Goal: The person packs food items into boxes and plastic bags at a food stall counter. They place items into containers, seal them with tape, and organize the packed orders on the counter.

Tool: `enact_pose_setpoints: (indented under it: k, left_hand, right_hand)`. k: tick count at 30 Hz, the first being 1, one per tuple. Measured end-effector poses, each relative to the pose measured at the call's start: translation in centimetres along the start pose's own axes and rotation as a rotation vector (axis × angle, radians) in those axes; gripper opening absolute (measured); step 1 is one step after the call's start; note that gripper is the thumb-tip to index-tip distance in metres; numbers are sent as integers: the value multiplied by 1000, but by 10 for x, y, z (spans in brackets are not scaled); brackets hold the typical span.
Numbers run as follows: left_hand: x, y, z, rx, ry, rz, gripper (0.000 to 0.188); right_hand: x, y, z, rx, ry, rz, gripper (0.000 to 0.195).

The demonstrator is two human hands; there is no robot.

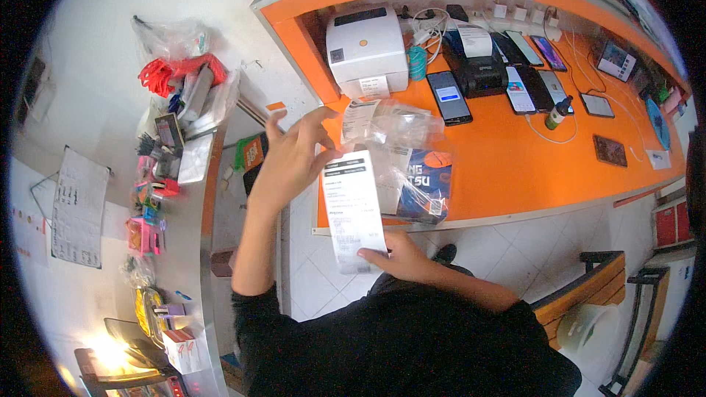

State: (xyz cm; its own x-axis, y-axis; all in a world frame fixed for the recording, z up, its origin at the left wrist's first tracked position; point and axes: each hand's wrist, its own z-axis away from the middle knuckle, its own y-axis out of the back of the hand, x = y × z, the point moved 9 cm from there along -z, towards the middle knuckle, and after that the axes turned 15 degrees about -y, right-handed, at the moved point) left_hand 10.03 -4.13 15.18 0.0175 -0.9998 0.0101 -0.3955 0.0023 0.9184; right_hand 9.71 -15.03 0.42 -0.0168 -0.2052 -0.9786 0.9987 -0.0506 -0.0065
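Note:
My right hand (405, 259) grips the lower end of a long printed paper receipt (353, 204), thumb on its face. My left hand (300, 151) is raised at the receipt's top left corner, its thumb and forefinger apart; whether the thumb touches the paper I cannot tell. Just beyond lies a clear plastic bag (408, 127) with printed paper in it. A blue printed packet (422, 184) in clear plastic rests on the near edge of the orange desk (518, 176).
A white label printer (367, 44) and a black receipt printer (480, 71) stand at the back, with several phones and cables to their right. A small dropper bottle (558, 113) is among them. On my left runs a metal counter (185, 264) with stationery and bags.

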Motion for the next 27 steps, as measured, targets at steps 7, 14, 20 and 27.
enact_pose_setpoints:
  k: [7,14,20,27]
  left_hand:
    - [-71,-135,63,447,336,764,55]
    - [-71,-176,117,992,946,1340,20]
    - [13,-153,256,1131,840,1141,20]
    - [77,-217,241,685,1097,1353,28]
  right_hand:
    - [98,-1,-28,149,-191,39,25]
    - [99,-24,-15,-102,-261,-212,28]
    - [118,-27,-12,5,-470,-312,36]
    - [91,-29,-15,100,-399,-239,27]
